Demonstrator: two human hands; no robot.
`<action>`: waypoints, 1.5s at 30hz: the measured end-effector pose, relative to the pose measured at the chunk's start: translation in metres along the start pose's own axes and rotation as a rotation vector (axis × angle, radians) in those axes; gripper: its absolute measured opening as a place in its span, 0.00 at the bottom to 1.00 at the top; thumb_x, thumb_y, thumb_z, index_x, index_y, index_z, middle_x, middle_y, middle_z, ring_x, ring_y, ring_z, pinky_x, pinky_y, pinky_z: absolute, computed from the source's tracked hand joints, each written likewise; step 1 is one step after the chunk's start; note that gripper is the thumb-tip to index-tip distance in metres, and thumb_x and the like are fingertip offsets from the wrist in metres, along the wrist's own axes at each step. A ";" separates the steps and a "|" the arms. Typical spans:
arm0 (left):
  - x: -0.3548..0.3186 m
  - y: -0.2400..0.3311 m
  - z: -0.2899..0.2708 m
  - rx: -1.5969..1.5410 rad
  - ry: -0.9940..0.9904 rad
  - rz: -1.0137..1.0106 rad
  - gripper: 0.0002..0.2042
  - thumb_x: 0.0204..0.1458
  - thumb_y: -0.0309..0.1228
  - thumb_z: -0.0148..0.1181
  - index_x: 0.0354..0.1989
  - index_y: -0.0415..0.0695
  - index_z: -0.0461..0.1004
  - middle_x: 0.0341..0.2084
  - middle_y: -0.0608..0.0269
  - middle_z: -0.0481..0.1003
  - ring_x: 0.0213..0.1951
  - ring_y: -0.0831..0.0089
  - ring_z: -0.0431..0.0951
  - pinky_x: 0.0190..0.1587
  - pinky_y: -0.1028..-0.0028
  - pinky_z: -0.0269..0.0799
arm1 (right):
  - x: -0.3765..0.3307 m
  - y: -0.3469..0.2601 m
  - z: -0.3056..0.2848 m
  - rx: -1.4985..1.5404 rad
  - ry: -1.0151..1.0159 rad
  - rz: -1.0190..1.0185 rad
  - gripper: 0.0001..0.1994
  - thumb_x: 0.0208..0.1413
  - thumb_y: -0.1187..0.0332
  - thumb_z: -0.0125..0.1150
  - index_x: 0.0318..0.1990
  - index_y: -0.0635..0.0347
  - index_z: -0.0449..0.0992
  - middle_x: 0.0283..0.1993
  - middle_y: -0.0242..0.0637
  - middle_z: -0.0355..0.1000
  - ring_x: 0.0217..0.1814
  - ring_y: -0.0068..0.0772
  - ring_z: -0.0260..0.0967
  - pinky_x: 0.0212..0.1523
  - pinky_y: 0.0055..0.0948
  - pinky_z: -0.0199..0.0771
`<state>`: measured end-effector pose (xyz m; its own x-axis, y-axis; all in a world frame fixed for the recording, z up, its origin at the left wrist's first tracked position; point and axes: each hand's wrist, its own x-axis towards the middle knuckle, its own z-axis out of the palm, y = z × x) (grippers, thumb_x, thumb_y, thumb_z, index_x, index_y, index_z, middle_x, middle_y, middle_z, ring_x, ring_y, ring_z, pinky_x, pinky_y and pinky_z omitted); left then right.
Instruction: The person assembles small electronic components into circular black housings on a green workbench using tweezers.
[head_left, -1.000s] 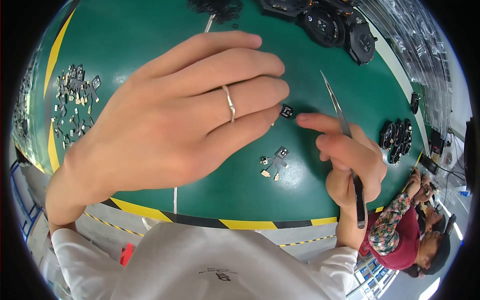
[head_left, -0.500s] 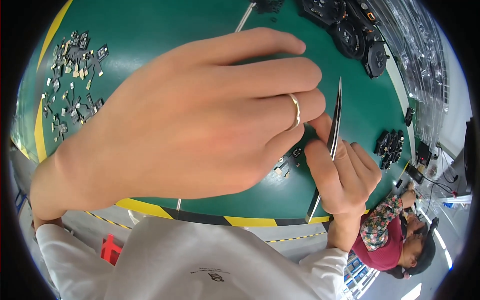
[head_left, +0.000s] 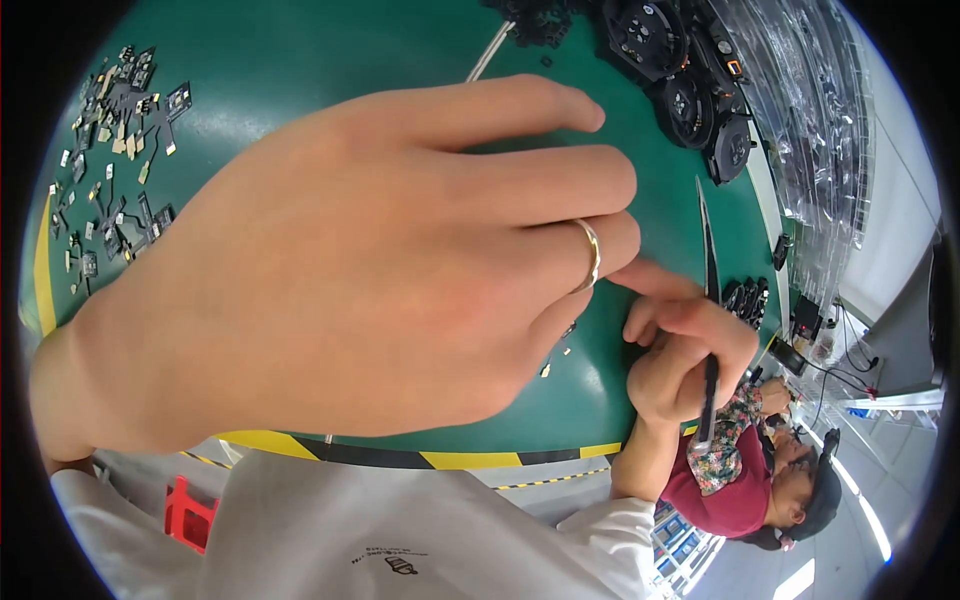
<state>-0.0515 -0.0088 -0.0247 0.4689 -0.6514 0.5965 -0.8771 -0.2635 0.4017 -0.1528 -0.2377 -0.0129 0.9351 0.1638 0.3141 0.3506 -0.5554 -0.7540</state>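
Note:
My left hand (head_left: 390,270) fills the middle of the view, back up, with a ring on one finger. Its fingers bend down and away, and the lower ones look pinched together. The fingertips and whatever they may hold are hidden. To the right, my right hand (head_left: 690,350) is closed around a pair of pointed metal tweezers (head_left: 710,250), tips up. One finger of it stretches to the left hand's fingertips, where they seem to meet. A few small electronic parts (head_left: 546,370) lie on the green mat just beneath the left hand, partly covered.
Several small flex-cable parts (head_left: 125,110) are scattered at the left on the green mat (head_left: 270,60). Round black housings (head_left: 685,105) stand at the far right beside clear plastic trays (head_left: 800,110). More dark parts (head_left: 745,300) lie behind my right hand. Another person (head_left: 730,485) sits at right.
My right hand has turned, its fingers curling more around the tweezers, which now lean the other way. The left hand keeps its pose, while the surroundings have shifted slightly left in view.

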 end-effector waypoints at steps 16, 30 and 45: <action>-0.005 0.007 0.007 0.002 0.072 0.031 0.11 0.43 0.25 0.71 0.36 0.35 0.81 0.41 0.60 0.80 0.49 0.60 0.80 0.55 0.61 0.81 | 0.002 0.003 -0.013 0.024 0.194 0.091 0.31 0.77 0.44 0.32 0.63 0.68 0.64 0.24 0.44 0.72 0.14 0.24 0.60 0.17 0.20 0.60; -0.014 0.004 0.025 -0.004 0.049 0.045 0.11 0.43 0.25 0.70 0.36 0.36 0.81 0.42 0.60 0.81 0.48 0.59 0.80 0.55 0.60 0.81 | 0.003 -0.009 -0.007 0.016 0.120 0.180 0.29 0.78 0.51 0.38 0.55 0.78 0.67 0.26 0.55 0.77 0.17 0.36 0.73 0.24 0.28 0.74; -0.006 -0.006 0.038 0.008 -0.108 0.135 0.12 0.42 0.25 0.70 0.37 0.37 0.82 0.43 0.60 0.81 0.48 0.59 0.81 0.55 0.58 0.81 | 0.009 0.007 -0.021 0.283 -0.033 0.202 0.16 0.71 0.65 0.58 0.45 0.78 0.72 0.29 0.60 0.80 0.25 0.48 0.82 0.31 0.38 0.85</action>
<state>-0.0527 -0.0301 -0.0573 0.3329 -0.7539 0.5664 -0.9324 -0.1733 0.3173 -0.1433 -0.2567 -0.0033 0.9866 0.1024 0.1268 0.1541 -0.3321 -0.9306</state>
